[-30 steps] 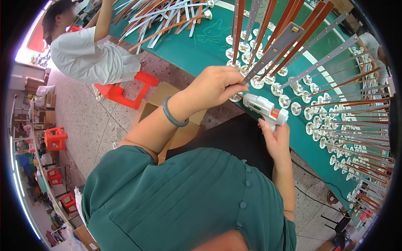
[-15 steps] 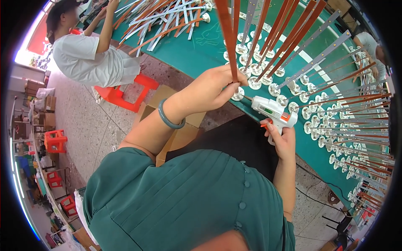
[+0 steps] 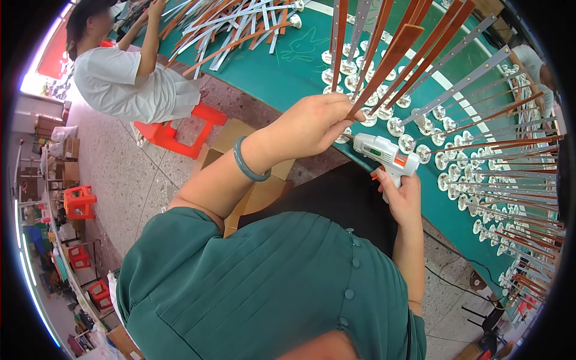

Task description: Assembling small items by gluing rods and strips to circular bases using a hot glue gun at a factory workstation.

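My left hand, a bangle on its wrist, pinches the lower end of a brown strip. The strip leans up and to the right. Just below those fingers is a round white base at the table edge, partly covered by the hand. In my right hand is a white glue gun with an orange trigger. Its nozzle points left at that base, close under my left fingers. Whether the strip touches the base, I cannot tell.
Many round white bases with upright brown and grey strips crowd the green table. A pile of loose strips lies at the far left. A person works there beside a red stool. An open cardboard box sits below my left arm.
The brown strip has swung from nearly upright to leaning right. My left hand has shifted slightly right, and the glue gun has moved a little left and up.
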Demonstrator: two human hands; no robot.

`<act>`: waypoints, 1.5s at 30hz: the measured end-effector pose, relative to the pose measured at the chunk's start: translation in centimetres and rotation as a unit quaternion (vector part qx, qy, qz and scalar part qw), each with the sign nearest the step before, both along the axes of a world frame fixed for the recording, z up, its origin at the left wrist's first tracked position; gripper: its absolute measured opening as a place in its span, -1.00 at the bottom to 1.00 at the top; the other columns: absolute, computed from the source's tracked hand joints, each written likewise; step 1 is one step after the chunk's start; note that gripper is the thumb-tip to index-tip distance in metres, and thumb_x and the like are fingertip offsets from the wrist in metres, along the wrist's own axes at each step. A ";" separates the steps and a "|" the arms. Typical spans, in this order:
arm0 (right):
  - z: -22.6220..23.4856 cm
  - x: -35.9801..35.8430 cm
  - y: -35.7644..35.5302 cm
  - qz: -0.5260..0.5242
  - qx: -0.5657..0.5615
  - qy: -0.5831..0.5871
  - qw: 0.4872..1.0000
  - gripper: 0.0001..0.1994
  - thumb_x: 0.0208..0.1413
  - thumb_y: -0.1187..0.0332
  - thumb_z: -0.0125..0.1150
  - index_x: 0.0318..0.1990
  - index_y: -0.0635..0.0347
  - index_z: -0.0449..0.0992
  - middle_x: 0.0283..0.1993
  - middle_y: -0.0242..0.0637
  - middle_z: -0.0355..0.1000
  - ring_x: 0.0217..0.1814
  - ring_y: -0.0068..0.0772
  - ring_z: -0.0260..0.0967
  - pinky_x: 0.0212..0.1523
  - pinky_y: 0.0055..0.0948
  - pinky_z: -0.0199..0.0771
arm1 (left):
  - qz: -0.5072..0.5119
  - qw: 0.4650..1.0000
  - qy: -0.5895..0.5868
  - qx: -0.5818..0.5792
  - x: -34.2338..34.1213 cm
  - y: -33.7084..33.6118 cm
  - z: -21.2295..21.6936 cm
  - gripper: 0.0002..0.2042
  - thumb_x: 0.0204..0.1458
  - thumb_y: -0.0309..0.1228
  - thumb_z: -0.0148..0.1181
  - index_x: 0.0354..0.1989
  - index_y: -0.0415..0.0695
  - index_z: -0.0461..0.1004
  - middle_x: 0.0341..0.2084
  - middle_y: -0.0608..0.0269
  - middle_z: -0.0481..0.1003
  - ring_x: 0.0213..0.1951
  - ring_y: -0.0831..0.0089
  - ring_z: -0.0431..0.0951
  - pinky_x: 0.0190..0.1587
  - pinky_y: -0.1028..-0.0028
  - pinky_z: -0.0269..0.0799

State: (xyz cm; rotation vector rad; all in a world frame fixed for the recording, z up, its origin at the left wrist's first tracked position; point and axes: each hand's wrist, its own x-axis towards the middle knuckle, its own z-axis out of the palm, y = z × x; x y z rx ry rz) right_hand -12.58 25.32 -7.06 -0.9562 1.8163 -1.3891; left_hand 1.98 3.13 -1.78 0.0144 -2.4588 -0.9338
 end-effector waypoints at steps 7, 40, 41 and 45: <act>0.1 0.2 -0.3 -0.007 0.001 0.008 1.000 -0.73 0.17 0.35 0.21 -0.07 0.37 0.48 -0.35 -0.30 0.52 -0.48 -0.67 0.32 -0.48 -0.63 0.31 | 0.005 1.000 -0.001 0.009 0.2 0.2 0.0 -0.80 0.02 -0.62 0.16 -0.17 -0.17 0.53 -0.28 0.07 0.53 -0.21 0.07 0.56 -0.17 0.28 0.47; -0.3 -1.2 1.5 0.006 -0.069 -0.153 0.986 -0.69 0.15 0.36 0.17 -0.01 0.36 0.46 -0.17 -0.18 0.55 -0.41 -0.59 0.37 -0.40 -0.62 0.34 | 0.233 0.961 0.150 0.019 -4.5 -13.7 0.3 -0.84 0.08 -0.56 0.15 -0.17 -0.20 0.56 -0.37 0.10 0.60 -0.32 0.28 0.63 -0.25 0.40 0.51; -0.4 -1.3 1.7 0.000 -0.070 -0.155 0.985 -0.68 0.15 0.37 0.17 0.01 0.37 0.45 -0.15 -0.16 0.55 -0.41 -0.58 0.38 -0.40 -0.61 0.35 | 0.229 0.961 0.154 0.019 -5.9 -14.5 -0.1 -0.84 0.08 -0.56 0.15 -0.17 -0.20 0.56 -0.37 0.10 0.60 -0.32 0.28 0.63 -0.25 0.40 0.51; -0.7 -1.5 2.0 -0.017 -0.094 -0.166 0.982 -0.62 0.14 0.38 0.18 0.07 0.38 0.40 -0.15 -0.14 0.55 -0.40 -0.55 0.40 -0.39 -0.59 0.36 | 0.227 0.972 0.057 0.002 -10.3 -15.6 -0.6 -0.81 0.09 -0.53 0.16 -0.11 -0.14 0.55 -0.37 0.08 0.60 -0.31 0.25 0.63 -0.24 0.37 0.51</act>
